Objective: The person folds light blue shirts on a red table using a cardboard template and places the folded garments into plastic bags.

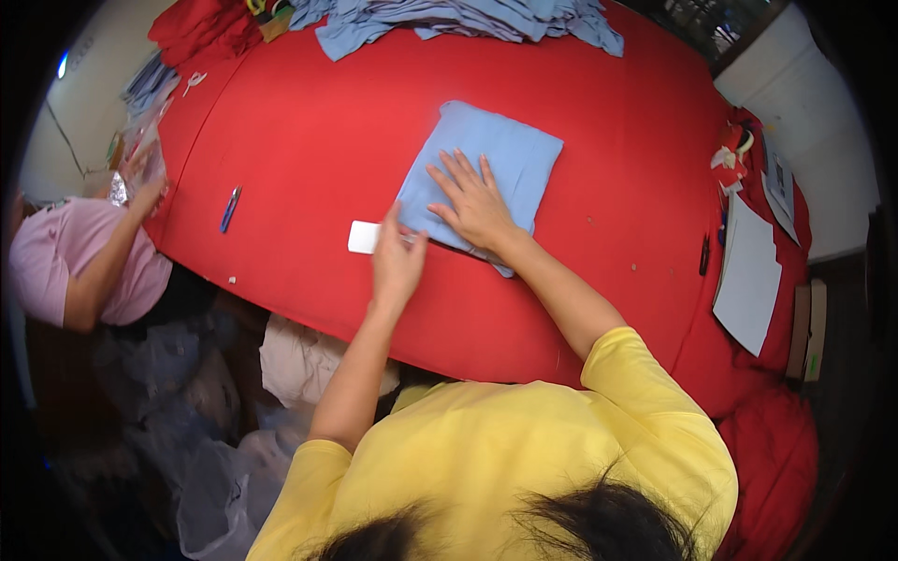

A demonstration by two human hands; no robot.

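Note:
A light blue folded garment lies flat on the red-covered table, slightly turned. On top of it rests my right hand, palm down with fingers spread. My left hand is at the garment's near left corner, fingers curled in and slightly blurred; what they pinch, if anything, is too small to make out. A white card-like tag shows beside the left hand, its right end hidden behind the fingers.
A blue pen-like tool lies to the left. Blue garments are heaped at the far edge, a red cloth pile beside them. White sheets lie at the right. A person in a pink shirt works at the left edge.

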